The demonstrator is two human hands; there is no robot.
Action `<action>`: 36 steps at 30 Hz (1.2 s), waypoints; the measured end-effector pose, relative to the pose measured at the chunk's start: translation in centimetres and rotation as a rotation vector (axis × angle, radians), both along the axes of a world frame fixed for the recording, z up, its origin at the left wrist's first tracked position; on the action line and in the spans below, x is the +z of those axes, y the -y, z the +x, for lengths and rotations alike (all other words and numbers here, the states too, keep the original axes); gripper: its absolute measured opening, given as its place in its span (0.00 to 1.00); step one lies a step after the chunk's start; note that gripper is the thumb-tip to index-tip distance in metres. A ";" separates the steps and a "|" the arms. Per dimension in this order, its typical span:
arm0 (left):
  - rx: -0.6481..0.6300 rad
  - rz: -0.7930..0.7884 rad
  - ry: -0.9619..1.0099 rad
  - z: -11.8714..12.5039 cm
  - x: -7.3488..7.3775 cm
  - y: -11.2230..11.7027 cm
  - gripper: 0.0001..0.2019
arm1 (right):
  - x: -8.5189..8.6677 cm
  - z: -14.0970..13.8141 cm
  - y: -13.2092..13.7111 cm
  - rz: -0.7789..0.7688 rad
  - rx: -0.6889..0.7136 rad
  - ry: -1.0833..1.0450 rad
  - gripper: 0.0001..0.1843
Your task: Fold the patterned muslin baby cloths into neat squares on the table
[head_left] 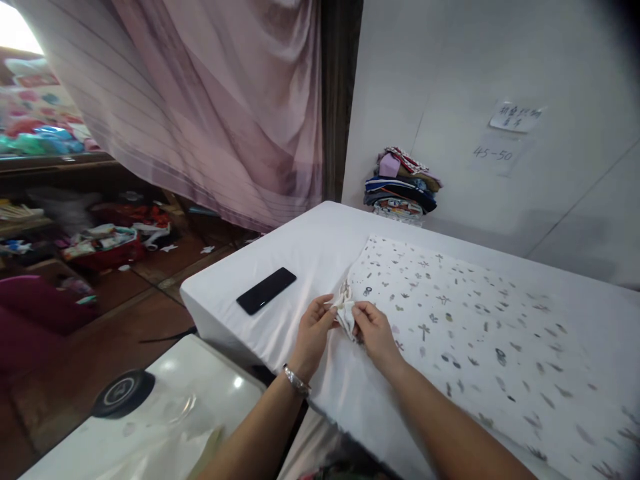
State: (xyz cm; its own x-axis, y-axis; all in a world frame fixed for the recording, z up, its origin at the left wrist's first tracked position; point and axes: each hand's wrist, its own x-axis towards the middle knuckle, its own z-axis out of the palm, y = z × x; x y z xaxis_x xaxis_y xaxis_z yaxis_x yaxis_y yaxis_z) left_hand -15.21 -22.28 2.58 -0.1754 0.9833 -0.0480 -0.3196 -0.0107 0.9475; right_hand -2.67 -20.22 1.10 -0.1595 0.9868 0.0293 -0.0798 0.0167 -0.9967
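Note:
A white cloth with small grey prints (470, 320) lies spread flat on a white-covered table (310, 240). Both hands pinch its near left corner, which is bunched up between them. My left hand (314, 328), with a metal bracelet on the wrist, has its fingers closed on the left side of the bunched corner. My right hand (374, 332) grips the same corner from the right, fingers closed. The hands nearly touch each other.
A black phone (266, 290) lies face up on the table, left of my hands. A stack of folded clothes (403, 185) sits at the table's far edge against the white wall. A pink curtain (220, 100) hangs at left. A white glossy surface (170, 413) stands below left.

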 end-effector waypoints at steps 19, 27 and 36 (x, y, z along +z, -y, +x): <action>0.056 0.173 -0.382 0.1 -1.9 0.8 0.14 | 0.4 -0.1 0.2 -0.137 0.023 -0.112 0.15; 0.094 0.167 -0.512 0.3 -1.0 1.1 0.21 | -0.1 -0.3 0.1 -0.112 0.038 -0.057 0.16; 0.193 -0.007 -0.204 -0.5 -1.9 0.0 0.19 | 2.7 2.1 0.9 0.463 -0.277 0.361 0.11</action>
